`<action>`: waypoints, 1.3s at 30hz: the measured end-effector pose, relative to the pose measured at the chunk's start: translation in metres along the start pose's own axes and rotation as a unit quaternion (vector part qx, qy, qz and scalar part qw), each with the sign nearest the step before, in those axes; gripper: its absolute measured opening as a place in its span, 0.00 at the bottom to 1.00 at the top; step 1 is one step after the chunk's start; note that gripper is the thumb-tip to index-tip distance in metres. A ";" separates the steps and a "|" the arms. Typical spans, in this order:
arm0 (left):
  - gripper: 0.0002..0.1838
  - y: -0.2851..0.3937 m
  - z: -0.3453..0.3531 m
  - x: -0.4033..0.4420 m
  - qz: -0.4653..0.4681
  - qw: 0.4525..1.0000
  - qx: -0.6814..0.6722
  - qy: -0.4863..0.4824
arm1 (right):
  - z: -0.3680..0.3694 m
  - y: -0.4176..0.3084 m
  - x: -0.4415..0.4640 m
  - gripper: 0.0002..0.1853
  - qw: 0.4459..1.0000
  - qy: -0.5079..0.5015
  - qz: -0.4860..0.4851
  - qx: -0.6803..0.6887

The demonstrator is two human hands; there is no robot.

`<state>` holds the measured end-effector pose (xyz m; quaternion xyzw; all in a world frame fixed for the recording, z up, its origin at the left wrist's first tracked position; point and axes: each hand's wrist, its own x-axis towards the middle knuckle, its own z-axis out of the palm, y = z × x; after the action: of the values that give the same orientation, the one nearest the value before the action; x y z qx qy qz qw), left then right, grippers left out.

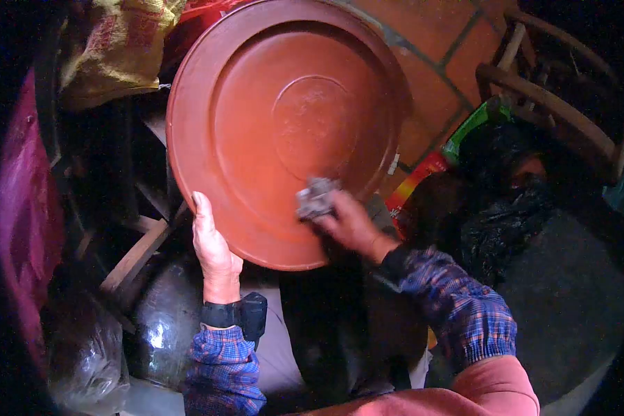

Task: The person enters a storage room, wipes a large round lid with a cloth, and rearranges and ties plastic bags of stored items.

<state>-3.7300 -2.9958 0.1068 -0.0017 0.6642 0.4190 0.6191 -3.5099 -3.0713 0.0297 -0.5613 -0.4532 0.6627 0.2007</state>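
A large round red-brown lid (246, 139), with a ringed rim and a raised circle in its middle, is tilted up before me. My left hand (213, 243) grips its lower left edge, the thumb lying along the near face and the fingers hidden behind. My right hand (350, 218) is closed on a crumpled grey cloth (317, 199). That cloth lies against the lower right of the lid's face, just below the raised circle.
Wooden chair parts (555, 97) stand at the upper right on the tiled floor (423, 83). A yellow woven sack (114, 52) is at the upper left. Below it are a wooden bar (135, 256) and a dark shiny jar (163, 326). Black plastic (506, 215) lies at the right.
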 end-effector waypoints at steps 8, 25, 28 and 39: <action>0.32 0.015 -0.003 0.007 0.047 0.995 0.082 0.005 | -0.020 0.051 -0.028 0.16 0.995 -0.088 0.036 0.003; 0.34 0.008 -0.008 0.025 -0.008 0.999 0.016 -0.029 | -0.106 0.116 -0.113 0.17 0.930 -0.044 0.082 -0.356; 0.34 0.007 -0.021 0.032 -0.019 0.998 0.055 -0.001 | -0.157 0.098 -0.084 0.21 0.891 0.156 0.089 -0.418; 0.28 -0.092 -0.111 0.112 -0.078 0.991 0.106 0.039 | -0.094 0.062 0.207 0.25 0.860 0.407 -0.050 -0.303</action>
<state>-3.7988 -3.0597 -0.0498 -0.0039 0.7265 0.2962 0.6201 -3.4678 -2.9075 -0.1336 -0.7912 -0.5365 0.1942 0.2202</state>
